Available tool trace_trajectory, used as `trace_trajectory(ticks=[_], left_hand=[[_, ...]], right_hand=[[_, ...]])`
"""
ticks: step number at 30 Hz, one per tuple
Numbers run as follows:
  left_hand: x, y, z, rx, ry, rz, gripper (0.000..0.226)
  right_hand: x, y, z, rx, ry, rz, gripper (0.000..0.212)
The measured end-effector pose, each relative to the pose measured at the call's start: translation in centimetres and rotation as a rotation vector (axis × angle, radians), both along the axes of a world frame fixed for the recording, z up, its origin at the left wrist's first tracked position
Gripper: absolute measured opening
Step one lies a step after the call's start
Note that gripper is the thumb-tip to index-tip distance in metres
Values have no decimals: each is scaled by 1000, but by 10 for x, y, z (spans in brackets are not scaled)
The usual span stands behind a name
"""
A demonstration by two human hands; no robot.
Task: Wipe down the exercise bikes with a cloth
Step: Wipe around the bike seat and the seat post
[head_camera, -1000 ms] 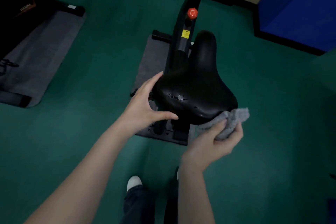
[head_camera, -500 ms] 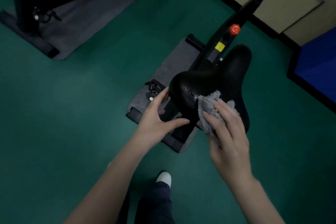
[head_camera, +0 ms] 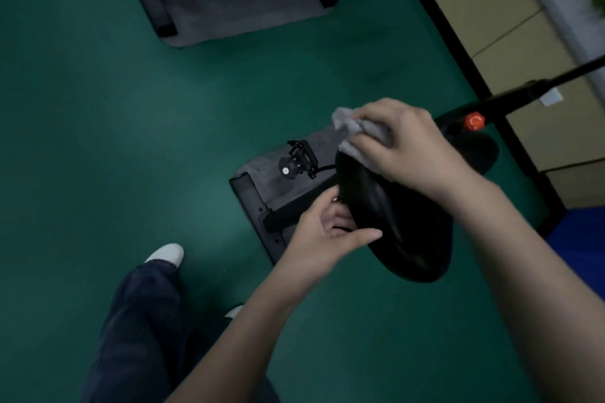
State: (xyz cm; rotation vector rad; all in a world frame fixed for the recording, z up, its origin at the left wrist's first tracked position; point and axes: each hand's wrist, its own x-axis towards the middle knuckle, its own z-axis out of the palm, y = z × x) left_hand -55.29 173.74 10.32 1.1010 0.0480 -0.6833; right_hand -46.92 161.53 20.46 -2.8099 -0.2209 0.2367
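Clerk: Largest entry: dark green floor point(head_camera: 98, 141). It carries a grey rectangular mat point(head_camera: 278, 170) under the black exercise bike frame point(head_camera: 510, 98). A second grey mat point(head_camera: 245, 3), with another machine's base on it, lies well apart.

Checker: Next?

Clerk: Broad black glossy padded saddle point(head_camera: 402, 232). The person's left hand point(head_camera: 327, 232) grips its near edge, thumb over the top, fingers tucked beneath.

Checker: And the cloth?

Clerk: Small grey fluffy cloth point(head_camera: 357, 131), bunched on the saddle's far rim. The right hand point(head_camera: 406, 147) clutches it and presses it down.

Checker: Handling note?

Clerk: As a judgement, the left hand should brace the saddle while the right draws the cloth across the top in overlapping strokes, then round the rim. A flatter cloth would cover more. Smallest entry: round red knob point(head_camera: 474, 121), untouched.
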Motion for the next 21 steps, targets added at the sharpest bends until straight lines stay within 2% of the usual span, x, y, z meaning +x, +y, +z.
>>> trace_trajectory(ticks=[2,4,7,10,13,16,21], left_hand=[[-3,-1,-1,-19,17,25,67],[-4,-3,-2,-30,21,39,69],[-5,-6,-6,-41,37,75,70],[-4,-9,-9,-39,47,109,65],[-4,-10,-9,-53,52,127,61],[-4,-10,-9,-71,47,122,62],[0,-6,-10,-83,19,88,74]], right_hand=[[19,-2,0,3,87,-65,19],[23,-1,0,-34,112,-24,16],[10,6,6,-81,114,254,15],[-3,11,14,-133,207,501,17],[5,17,15,-211,299,603,17],[27,25,7,-237,392,536,14],[60,17,-12,-222,431,240,9]])
